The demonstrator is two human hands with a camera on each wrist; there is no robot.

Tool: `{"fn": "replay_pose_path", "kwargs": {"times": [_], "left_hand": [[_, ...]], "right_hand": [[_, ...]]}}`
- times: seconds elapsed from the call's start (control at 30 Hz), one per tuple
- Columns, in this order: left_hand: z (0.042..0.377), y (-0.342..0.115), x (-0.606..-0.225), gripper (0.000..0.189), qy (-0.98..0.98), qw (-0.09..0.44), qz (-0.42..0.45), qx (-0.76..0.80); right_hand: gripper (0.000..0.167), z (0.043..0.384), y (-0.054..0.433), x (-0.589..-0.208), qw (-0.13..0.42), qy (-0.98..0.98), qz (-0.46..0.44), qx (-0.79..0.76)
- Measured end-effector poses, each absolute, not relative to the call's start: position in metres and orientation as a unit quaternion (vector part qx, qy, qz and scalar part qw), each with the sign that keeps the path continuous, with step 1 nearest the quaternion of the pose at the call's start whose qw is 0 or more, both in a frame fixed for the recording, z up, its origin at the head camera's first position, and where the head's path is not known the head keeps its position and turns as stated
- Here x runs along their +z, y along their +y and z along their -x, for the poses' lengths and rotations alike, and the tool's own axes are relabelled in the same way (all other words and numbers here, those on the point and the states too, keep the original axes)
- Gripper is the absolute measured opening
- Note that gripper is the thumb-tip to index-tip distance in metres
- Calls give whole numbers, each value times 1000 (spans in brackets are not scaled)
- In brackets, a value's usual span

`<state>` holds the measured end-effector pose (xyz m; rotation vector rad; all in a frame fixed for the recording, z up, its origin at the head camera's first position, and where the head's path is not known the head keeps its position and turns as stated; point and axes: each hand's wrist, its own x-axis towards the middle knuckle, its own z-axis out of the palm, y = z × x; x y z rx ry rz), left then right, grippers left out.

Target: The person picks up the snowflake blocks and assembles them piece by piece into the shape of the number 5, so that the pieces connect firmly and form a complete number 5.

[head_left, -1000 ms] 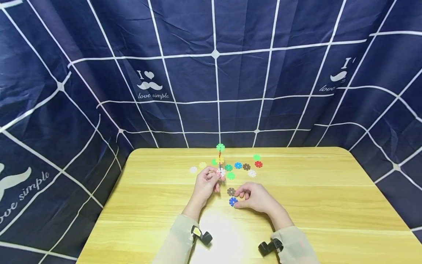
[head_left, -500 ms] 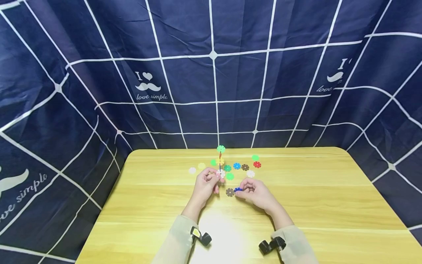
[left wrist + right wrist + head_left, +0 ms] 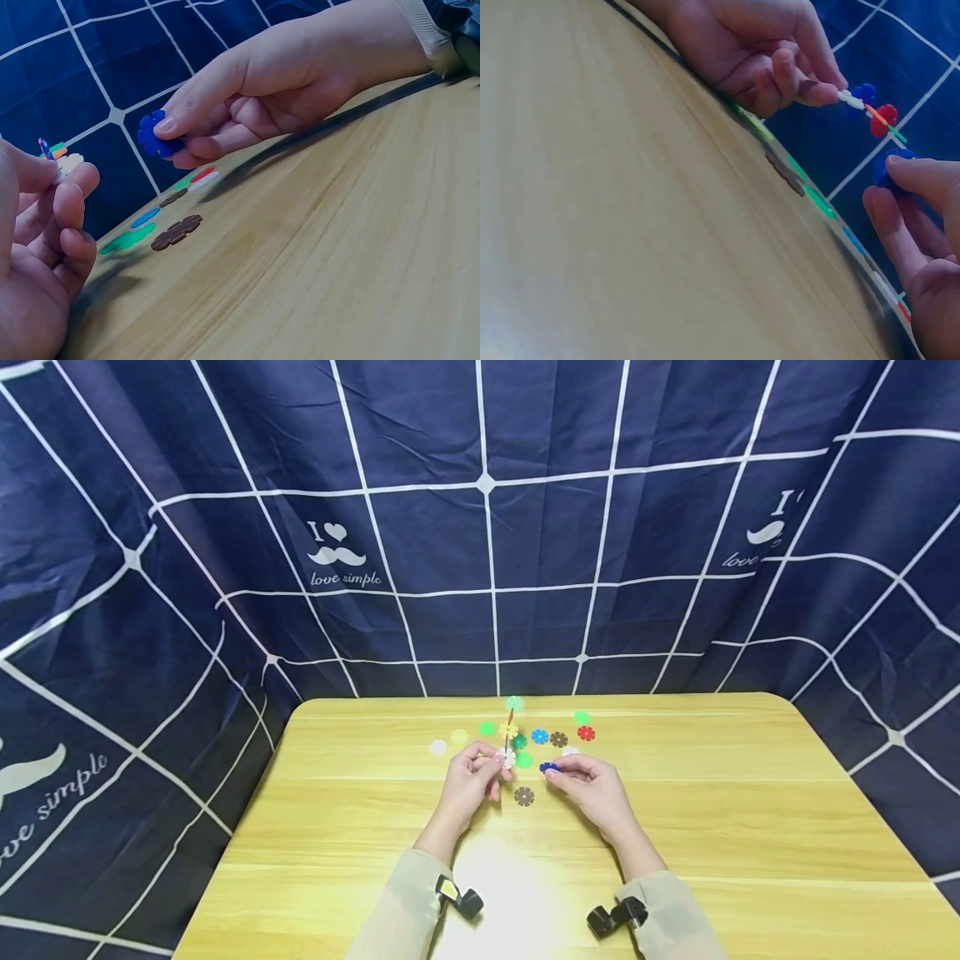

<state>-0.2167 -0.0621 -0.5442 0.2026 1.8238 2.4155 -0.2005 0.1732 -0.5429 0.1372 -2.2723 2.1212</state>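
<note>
My left hand (image 3: 468,781) pinches a white notched plastic disc (image 3: 509,758) between thumb and fingers. That disc ends a chain of interlocking discs; in the right wrist view blue, orange, red (image 3: 883,120) and green pieces follow it. In the head view the chain's green disc (image 3: 513,702) is farthest from me. My right hand (image 3: 596,789) pinches a dark blue notched disc (image 3: 155,135) by its edge, raised off the table and apart from the chain. Between and below the hands, a brown disc (image 3: 524,796) lies flat on the table.
Several loose discs lie farther back on the wooden table (image 3: 337,827), among them a light blue one (image 3: 540,737), a red one (image 3: 587,733) and a yellow one (image 3: 459,737). A dark blue gridded curtain (image 3: 420,543) hangs behind the table and along both sides.
My right hand has picked up the dark blue disc from beside the brown one and carried it up and forward. The left hand stays put; its chain has tilted slightly to the right.
</note>
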Motion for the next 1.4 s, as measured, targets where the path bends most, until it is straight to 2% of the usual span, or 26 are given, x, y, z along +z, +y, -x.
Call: {"fn": "replay_pose_path", "kwargs": {"times": [0.5,1.4], "left_hand": [[215,-57,-543,7,611,86,-62,784],[213,-58,-543,6,629,111,-85,765]], "right_hand": [[22,200,162,-543,83,-742,-52,663],[15,197,151,-544,149,-775,-103,606]]}}
